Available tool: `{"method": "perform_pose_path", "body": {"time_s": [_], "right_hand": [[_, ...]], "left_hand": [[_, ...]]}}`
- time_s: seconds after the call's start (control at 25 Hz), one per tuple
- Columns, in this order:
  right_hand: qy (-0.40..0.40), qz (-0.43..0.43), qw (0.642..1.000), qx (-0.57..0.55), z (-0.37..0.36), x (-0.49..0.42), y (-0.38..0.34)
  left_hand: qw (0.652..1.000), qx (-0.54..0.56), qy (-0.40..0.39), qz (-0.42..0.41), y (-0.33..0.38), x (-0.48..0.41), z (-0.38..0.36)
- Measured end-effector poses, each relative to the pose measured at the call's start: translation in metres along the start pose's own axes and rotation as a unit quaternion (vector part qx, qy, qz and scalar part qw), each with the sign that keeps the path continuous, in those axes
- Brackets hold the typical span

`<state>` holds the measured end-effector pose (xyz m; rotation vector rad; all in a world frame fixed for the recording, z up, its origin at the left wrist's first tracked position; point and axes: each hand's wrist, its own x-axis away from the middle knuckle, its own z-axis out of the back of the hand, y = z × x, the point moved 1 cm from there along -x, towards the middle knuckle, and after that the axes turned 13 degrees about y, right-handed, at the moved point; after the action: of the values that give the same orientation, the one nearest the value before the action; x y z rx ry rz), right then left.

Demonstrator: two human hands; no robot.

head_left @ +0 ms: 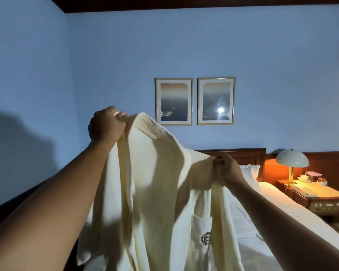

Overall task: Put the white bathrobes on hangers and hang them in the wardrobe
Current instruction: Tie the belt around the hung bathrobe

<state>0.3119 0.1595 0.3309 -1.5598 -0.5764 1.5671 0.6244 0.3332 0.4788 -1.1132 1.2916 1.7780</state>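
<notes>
White cotton bathrobe [159,192], one, held up in the air over the bed [272,212], at the end away from the headboard [243,155]. It hangs open-fronted from two grip points, its lower folds trailing down to the bed's sheet. Ribbed collar at the top; chest pocket [202,231] with a dark stitched emblem low on the right.

Left hand [106,126]: fingers curled tight round the collar edge, the bunched fabric coming out below the fist. It is the higher of the two, and the robe falls away beneath and to the right of it.

Right hand [226,169]: thumb and fingers pinching the shoulder seam, lower down and nearer the headboard. The robe stretches taut between the two hands.

Bed: white linen, one white pillow [250,171] against the dark wooden headboard.

Nightstand [321,200]: wooden, just beside the bed at its head end, carrying a lit dome-shaded lamp [292,163], a pale telephone [303,189] and a cup [304,178].

Framed pictures [173,101], two, side by side on the blue wall [282,75] above the headboard.
</notes>
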Motion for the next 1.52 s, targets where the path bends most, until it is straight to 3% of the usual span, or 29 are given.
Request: {"method": "perform_pose_path", "body": {"time_s": [0.08, 0.2, 0.28, 0.36, 0.48, 0.8, 0.96, 1.04, 1.2, 1.28, 1.36, 1.44, 1.52], "right_hand": [[0.021, -0.043, 0.999, 0.017, 0.001, -0.014, -0.025], [0.056, 0.087, 0.98, 0.168, 0.011, -0.038, -0.086], [0.087, 0.213, 0.927, 0.295, 0.017, -0.052, -0.126], [0.113, 0.287, 0.881, 0.359, 0.027, -0.067, -0.162], [0.153, 0.324, 0.845, 0.398, 0.055, -0.086, -0.217], [0.262, 0.439, 0.709, 0.486, 0.14, -0.128, -0.359], [0.301, 0.424, 0.716, 0.466, 0.159, -0.154, -0.4], [0.293, 0.4, 0.74, 0.455, 0.158, -0.159, -0.397], [0.204, 0.343, 0.81, 0.43, 0.116, -0.153, -0.306], [0.143, 0.317, 0.844, 0.408, 0.087, -0.131, -0.219], [0.092, 0.269, 0.881, 0.377, 0.062, -0.09, -0.116], [0.012, 0.178, 0.92, 0.35, 0.042, -0.033, -0.002], [-0.113, 0.018, 0.926, 0.36, 0.026, 0.03, 0.117]], "left_hand": [[1.0, 0.001, 0.001, -0.001, 0.001, 0.003, 0.003], [1.0, 0.001, 0.027, 0.01, 0.008, -0.017, 0.018], [0.998, -0.006, 0.059, 0.001, 0.015, -0.037, 0.032], [0.995, -0.018, 0.099, -0.003, 0.023, -0.056, 0.047], [0.991, -0.033, 0.133, -0.011, 0.039, -0.083, 0.073], [0.966, -0.089, 0.194, -0.148, 0.117, -0.178, 0.164], [0.966, -0.132, 0.174, -0.139, 0.144, -0.218, 0.184], [0.969, -0.126, 0.17, -0.131, 0.143, -0.222, 0.178], [0.977, -0.051, 0.146, -0.148, 0.099, -0.17, 0.105], [0.988, 0.025, 0.05, -0.144, 0.058, -0.114, 0.059], [0.969, 0.062, -0.2, -0.129, 0.005, -0.037, 0.02], [0.88, 0.028, -0.456, -0.128, -0.055, 0.065, -0.006], [0.813, 0.01, -0.576, -0.091, -0.124, 0.184, -0.028]]}}
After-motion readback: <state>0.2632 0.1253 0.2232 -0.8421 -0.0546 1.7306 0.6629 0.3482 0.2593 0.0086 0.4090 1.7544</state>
